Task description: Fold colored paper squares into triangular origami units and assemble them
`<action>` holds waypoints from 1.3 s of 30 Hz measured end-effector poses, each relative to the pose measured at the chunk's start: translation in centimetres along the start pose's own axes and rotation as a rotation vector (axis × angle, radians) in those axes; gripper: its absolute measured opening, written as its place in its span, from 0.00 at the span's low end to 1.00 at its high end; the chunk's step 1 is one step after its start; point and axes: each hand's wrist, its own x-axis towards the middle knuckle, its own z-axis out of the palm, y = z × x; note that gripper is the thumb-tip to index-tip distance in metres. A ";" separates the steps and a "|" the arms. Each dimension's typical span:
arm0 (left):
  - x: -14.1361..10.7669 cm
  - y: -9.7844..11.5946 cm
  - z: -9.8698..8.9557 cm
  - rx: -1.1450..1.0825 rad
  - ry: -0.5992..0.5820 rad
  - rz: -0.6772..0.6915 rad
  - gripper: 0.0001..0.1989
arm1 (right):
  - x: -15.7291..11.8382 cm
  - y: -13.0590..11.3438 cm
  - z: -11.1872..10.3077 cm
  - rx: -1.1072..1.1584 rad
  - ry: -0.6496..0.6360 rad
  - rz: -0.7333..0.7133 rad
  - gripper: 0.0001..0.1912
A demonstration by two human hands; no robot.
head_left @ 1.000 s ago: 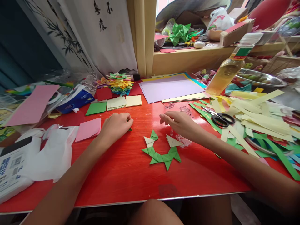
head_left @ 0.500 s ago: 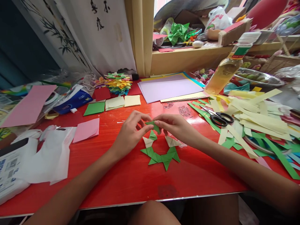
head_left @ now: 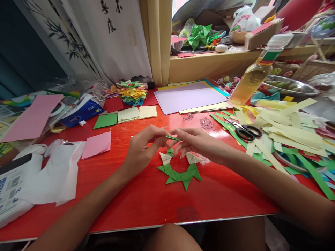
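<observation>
A small folded green paper piece, seen edge-on, is pinched between the fingertips of my left hand and my right hand. Both hands meet above the middle of the red table. Just below them lies an open ring of folded green paper points, with a cream folded piece on its left side and another on its right. One more green piece sits at the ring's upper left, partly under my fingers.
Scissors and many paper strips lie at the right, with a leaning bottle behind. Coloured sheets and paper squares lie at the back. White plastic packaging is at the left.
The green piece has turned from showing its flat face to edge-on between my fingers. My right hand's lower fingers have spread out and shifted slightly left.
</observation>
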 end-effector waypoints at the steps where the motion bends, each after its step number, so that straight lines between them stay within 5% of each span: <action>1: 0.0 0.0 0.0 0.054 -0.027 0.065 0.05 | 0.0 0.0 -0.1 0.034 -0.030 0.018 0.16; 5: 0.3 -0.2 -0.1 0.367 -0.122 0.167 0.07 | 0.1 0.2 -0.7 0.070 0.063 -0.017 0.14; 11: 0.5 -0.5 -0.4 0.600 -0.426 -0.222 0.17 | 0.4 0.2 -1.3 -0.055 0.317 -0.216 0.12; 16: 0.3 -0.5 -0.3 0.488 -0.491 -0.325 0.09 | 0.6 0.6 -1.7 -0.069 0.369 -0.275 0.10; 23: 0.7 -0.2 -0.5 0.149 -0.359 -0.468 0.08 | 0.4 -0.1 -1.7 -0.179 0.356 -0.326 0.11; 30: 1.2 0.7 -0.8 -0.253 -0.065 -0.389 0.07 | -0.7 -1.7 -1.0 -0.381 0.437 -0.474 0.08; 39: 1.1 1.2 -0.5 -0.259 0.074 -0.264 0.06 | -1.7 -2.2 0.2 -0.706 0.432 -0.577 0.04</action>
